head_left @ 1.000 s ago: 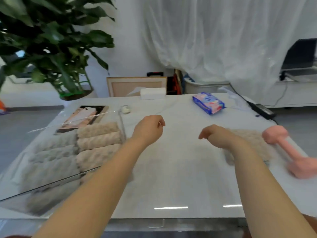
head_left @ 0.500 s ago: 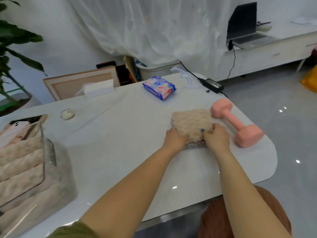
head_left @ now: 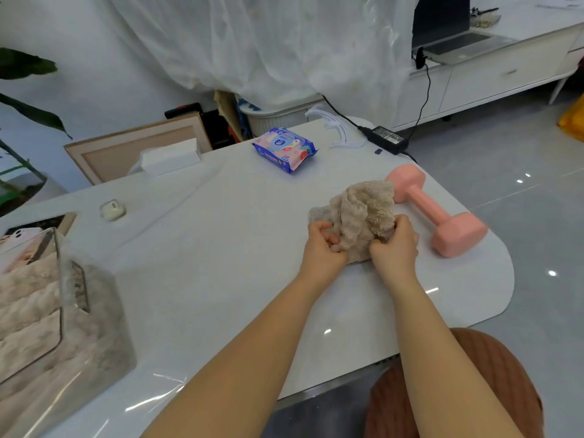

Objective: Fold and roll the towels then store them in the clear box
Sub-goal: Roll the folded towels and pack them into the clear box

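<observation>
A beige fluffy towel (head_left: pixel 363 210) is bunched up and lifted off the white table (head_left: pixel 205 279) near its right end. My left hand (head_left: pixel 322 248) grips the towel's near left edge and my right hand (head_left: pixel 395 245) grips its near right edge, fingers curled into the cloth. Another bit of towel lies flat under it. The clear box (head_left: pixel 76 330) stands at the table's left, with several rolled beige towels (head_left: pixel 28 298) stacked inside.
A pink dumbbell (head_left: pixel 436 213) lies just right of the towel. A blue wipes pack (head_left: pixel 284 148), a white tissue box (head_left: pixel 170 159), a small earbud case (head_left: pixel 112 210) and a power adapter (head_left: pixel 387 139) sit farther back. A brown stool (head_left: pixel 458 390) is below the table's edge.
Both hands went from pressing on the flat folded towel to gripping it and lifting it into a bunch. Before that my view swung right, away from the box.
</observation>
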The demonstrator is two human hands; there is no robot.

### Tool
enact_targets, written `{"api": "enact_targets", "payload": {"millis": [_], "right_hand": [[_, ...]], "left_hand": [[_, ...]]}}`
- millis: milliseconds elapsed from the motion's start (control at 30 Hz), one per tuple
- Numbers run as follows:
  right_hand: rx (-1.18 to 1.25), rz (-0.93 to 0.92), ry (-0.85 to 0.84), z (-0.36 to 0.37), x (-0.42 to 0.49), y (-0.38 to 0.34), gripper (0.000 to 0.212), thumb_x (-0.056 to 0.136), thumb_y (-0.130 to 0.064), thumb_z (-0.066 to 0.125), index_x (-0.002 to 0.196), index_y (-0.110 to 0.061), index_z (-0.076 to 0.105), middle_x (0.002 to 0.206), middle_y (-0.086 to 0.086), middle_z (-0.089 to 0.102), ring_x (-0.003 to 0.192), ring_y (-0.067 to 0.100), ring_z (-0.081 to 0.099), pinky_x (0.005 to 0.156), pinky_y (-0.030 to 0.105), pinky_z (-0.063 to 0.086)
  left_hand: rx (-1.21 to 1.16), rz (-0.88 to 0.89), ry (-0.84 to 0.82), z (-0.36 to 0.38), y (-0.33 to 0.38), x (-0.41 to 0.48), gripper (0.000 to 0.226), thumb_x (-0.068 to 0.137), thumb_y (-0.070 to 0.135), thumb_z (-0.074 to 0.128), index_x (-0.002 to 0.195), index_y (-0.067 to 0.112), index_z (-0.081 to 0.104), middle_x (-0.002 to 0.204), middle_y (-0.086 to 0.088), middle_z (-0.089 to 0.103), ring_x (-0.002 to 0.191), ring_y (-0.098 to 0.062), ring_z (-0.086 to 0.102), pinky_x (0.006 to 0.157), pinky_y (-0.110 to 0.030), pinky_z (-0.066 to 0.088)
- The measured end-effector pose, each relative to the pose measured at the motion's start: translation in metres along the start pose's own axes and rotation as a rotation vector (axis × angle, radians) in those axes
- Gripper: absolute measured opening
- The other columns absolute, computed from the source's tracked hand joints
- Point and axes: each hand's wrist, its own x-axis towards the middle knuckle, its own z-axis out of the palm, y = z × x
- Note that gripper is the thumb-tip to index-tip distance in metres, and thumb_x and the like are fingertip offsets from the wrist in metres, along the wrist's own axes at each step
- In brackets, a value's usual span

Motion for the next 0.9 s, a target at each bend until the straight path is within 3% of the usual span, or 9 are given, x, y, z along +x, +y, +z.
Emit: {"api": "enact_targets", "payload": {"millis": [67, 200, 333, 400, 467, 567, 633, 733, 900], "right_hand": [[0.050, -0.013, -0.014, 0.000, -0.001, 0.001, 0.034, 0.057, -0.017, 0.040, 0.090, -0.014, 0.042, 0.097, 0.010, 0.055, 0.095, 0.034, 0.050, 0.082, 0.052, 0.043], [0.170, 0.016, -0.059, -0.003, -0.003, 0.000, 0.036, 0.064, -0.017, 0.050, 0.099, -0.022, 0.044, 0.091, -0.006, 0.059, 0.090, 0.024, 0.058, 0.086, 0.053, 0.048], [0.268, 0.061, -0.125, -0.007, -0.003, 0.005, 0.048, 0.065, -0.035, 0.059, 0.112, -0.039, 0.050, 0.109, -0.012, 0.058, 0.103, 0.016, 0.058, 0.095, 0.048, 0.047], [0.244, 0.065, -0.156, -0.011, -0.004, 0.004, 0.040, 0.065, -0.048, 0.061, 0.105, -0.042, 0.057, 0.112, -0.011, 0.055, 0.107, 0.017, 0.056, 0.098, 0.047, 0.045], [0.245, 0.047, -0.198, -0.016, -0.010, -0.005, 0.031, 0.067, -0.053, 0.063, 0.089, -0.031, 0.062, 0.101, -0.009, 0.055, 0.095, 0.014, 0.056, 0.090, 0.038, 0.045], [0.367, -0.011, -0.300, -0.018, -0.023, -0.018, 0.029, 0.078, -0.030, 0.068, 0.073, -0.008, 0.051, 0.074, 0.000, 0.045, 0.068, 0.012, 0.043, 0.065, 0.028, 0.035], [0.406, -0.007, -0.380, -0.012, -0.037, -0.028, 0.020, 0.080, -0.013, 0.066, 0.073, -0.009, 0.048, 0.068, 0.002, 0.042, 0.064, 0.013, 0.041, 0.058, 0.026, 0.032], [0.404, 0.028, -0.516, 0.007, -0.061, -0.044, 0.018, 0.066, -0.017, 0.063, 0.079, -0.009, 0.053, 0.070, 0.003, 0.049, 0.065, 0.013, 0.047, 0.055, 0.023, 0.036], [0.308, 0.011, -0.697, 0.040, -0.095, -0.059, 0.013, 0.067, -0.006, 0.061, 0.071, -0.014, 0.051, 0.067, 0.001, 0.050, 0.062, 0.013, 0.047, 0.051, 0.020, 0.036]], "left_hand": [[-0.090, -0.042, -0.074, -0.002, 0.005, 0.000, 0.058, 0.078, 0.001, 0.071, 0.122, 0.018, 0.038, 0.091, 0.010, 0.056, 0.082, -0.001, 0.056, 0.074, -0.013, 0.048], [-0.222, -0.146, -0.024, -0.007, 0.010, 0.006, 0.043, 0.076, 0.014, 0.078, 0.115, 0.016, 0.061, 0.112, -0.003, 0.067, 0.102, -0.017, 0.065, 0.087, -0.029, 0.055], [-0.382, -0.152, -0.047, -0.019, 0.016, 0.001, 0.044, 0.079, 0.004, 0.070, 0.121, 0.011, 0.058, 0.116, -0.009, 0.067, 0.103, -0.023, 0.066, 0.088, -0.037, 0.055], [-0.523, -0.168, -0.150, -0.029, 0.023, -0.007, 0.044, 0.080, -0.003, 0.066, 0.122, 0.006, 0.058, 0.117, -0.014, 0.067, 0.105, -0.027, 0.066, 0.088, -0.040, 0.055], [-0.663, -0.256, -0.248, -0.042, 0.030, -0.017, 0.042, 0.082, -0.002, 0.063, 0.124, 0.003, 0.057, 0.119, -0.016, 0.065, 0.107, -0.029, 0.064, 0.092, -0.042, 0.053], [-0.844, -0.400, -0.281, -0.060, 0.030, -0.035, 0.040, 0.083, 0.011, 0.062, 0.122, 0.004, 0.059, 0.118, -0.016, 0.066, 0.109, -0.030, 0.064, 0.097, -0.042, 0.049], [-0.902, -0.431, -0.247, -0.074, 0.022, -0.049, 0.035, 0.088, 0.019, 0.057, 0.120, 0.004, 0.061, 0.117, -0.016, 0.066, 0.111, -0.030, 0.062, 0.099, -0.043, 0.046], [-0.921, -0.444, -0.213, -0.098, 0.002, -0.072, 0.035, 0.094, 0.025, 0.052, 0.121, 0.005, 0.061, 0.119, -0.016, 0.065, 0.113, -0.030, 0.062, 0.099, -0.042, 0.047], [-0.628, -0.247, -0.023, -0.150, -0.027, -0.096, 0.048, 0.083, 0.007, 0.069, 0.126, 0.013, 0.051, 0.123, -0.013, 0.063, 0.108, -0.023, 0.065, 0.088, -0.039, 0.055]]}}
